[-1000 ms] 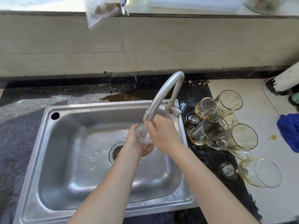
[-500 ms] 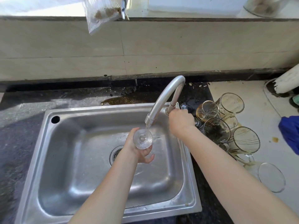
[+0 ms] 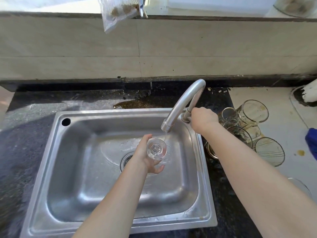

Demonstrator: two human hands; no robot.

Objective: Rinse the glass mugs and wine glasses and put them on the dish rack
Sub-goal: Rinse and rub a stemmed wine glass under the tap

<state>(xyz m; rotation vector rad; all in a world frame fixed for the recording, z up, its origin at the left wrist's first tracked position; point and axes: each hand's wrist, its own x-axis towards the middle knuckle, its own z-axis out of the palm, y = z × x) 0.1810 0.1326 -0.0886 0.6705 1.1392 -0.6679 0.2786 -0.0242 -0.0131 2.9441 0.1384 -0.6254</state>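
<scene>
We hold one wine glass [image 3: 156,149] in the left hand [image 3: 145,156], over the sink [image 3: 51,152] basin, just below and in front of the faucet [image 3: 181,103] spout. The fingers wrap the bowl from beneath; the mouth faces up, and a thin stream falls just beside its far rim. The right hand [image 3: 203,118] is closed around the faucet base, at the valve; we judge it is adjusting the flow.

Handling, as we judge it: the glass is light, rigid, thin-walled and fragile, and slippery when wet. We grip the bowl with a full wrap, not the stem, and keep it clear of the steel spout and basin walls.

The remaining glass mugs [image 3: 252,117] lie clustered on the worktop [image 3: 283,103], right of the faucet. No dish rack is in view.
</scene>
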